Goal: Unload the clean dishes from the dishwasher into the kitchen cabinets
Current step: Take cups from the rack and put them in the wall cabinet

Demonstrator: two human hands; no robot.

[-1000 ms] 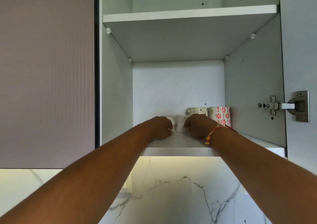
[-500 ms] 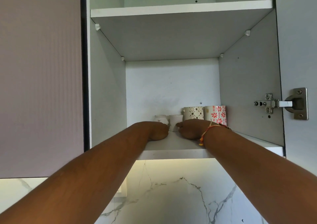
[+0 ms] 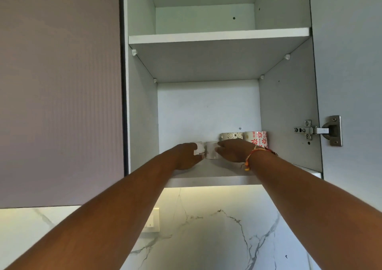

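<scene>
Two plain white cups (image 3: 211, 150); cream geometric-print mug (image 3: 232, 135); red-flower mug (image 3: 257, 138); white grey-veined marble wall (image 3: 217, 228).

The left hand (image 3: 186, 156) covers most of a small white cup (image 3: 199, 148), and the right hand (image 3: 231, 151) hides the base of a patterned mug (image 3: 231, 135). Whether either grip truly closes cannot be told. Both forearms run off the bottom edge.

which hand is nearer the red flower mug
Right. The right hand sits just in front and left of the flower mug; the left hand is farther left, past two white cups.
</scene>
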